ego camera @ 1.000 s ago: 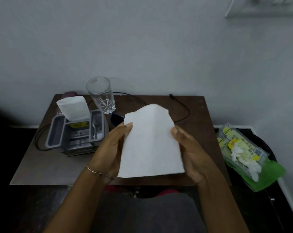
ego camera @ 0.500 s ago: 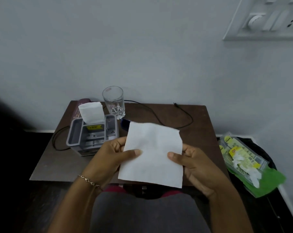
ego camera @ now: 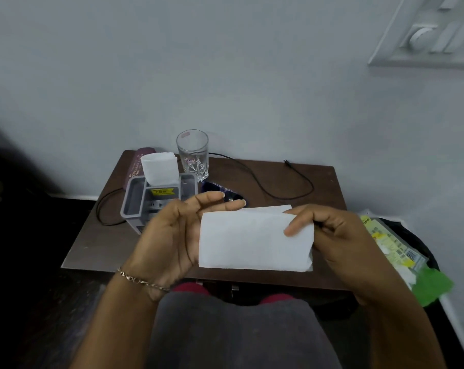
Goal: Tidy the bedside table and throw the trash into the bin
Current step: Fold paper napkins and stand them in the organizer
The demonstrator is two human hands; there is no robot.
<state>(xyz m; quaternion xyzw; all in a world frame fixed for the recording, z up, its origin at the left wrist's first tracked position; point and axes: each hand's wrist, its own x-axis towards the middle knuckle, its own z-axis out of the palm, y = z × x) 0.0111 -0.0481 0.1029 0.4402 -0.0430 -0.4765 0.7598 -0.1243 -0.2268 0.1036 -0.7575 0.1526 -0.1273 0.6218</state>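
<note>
**Folded tissue held crosswise between the two hands**

My right hand (ego camera: 340,235) pinches the right end of the tissue (ego camera: 252,243), thumb on top and the other fingers curled under it. My left hand (ego camera: 172,235) does not grip. Its fingers are stretched out and only touch the left edge of the paper.

The tissue is a soft, white, thin sheet, folded to a rectangle. Its long axis runs from one hand to the other, and it hangs just above the near edge of the worktop (ego camera: 97,241).

Ahead of the left hand stands a grey plastic organiser (ego camera: 135,201) with more folded white tissues (ego camera: 160,167) upright in it. Beyond it is a clear cut-pattern glass (ego camera: 193,155).

The bin (ego camera: 417,235), lined in black, is to the right of the right hand and lower down, with crinkled wrappers (ego camera: 393,243) inside.

I judge the right hand is nearer to the bin and the left hand nearer to the organiser. As the sheet looks clean, I think it belongs in the organiser.
</note>
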